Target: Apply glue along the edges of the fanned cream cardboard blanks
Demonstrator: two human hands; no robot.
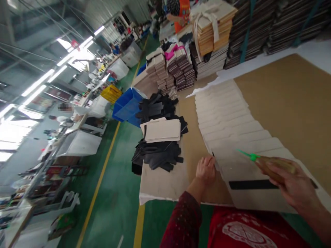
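Observation:
My right hand (294,182) grips a wooden-handled tool (276,167) with a green collar and a thin green tip, held over the overlapping off-white panels (232,120). Below the tool, a black strip (252,184) lies across the nearest panel, partly hidden by my right hand. My left hand (206,169) is at the left edge of the panels, its fingers curled and pressed together. A small dark bit shows at its fingertips, but what they pinch is hidden.
Left of the panels lie black strips (162,155) and a small stack of off-white pieces (162,131). Beyond are a blue bin (128,105), bundled piles (181,67) and brown board stacks (214,34). A person in orange (182,15) stands at the back. Green floor (113,193) borders the table.

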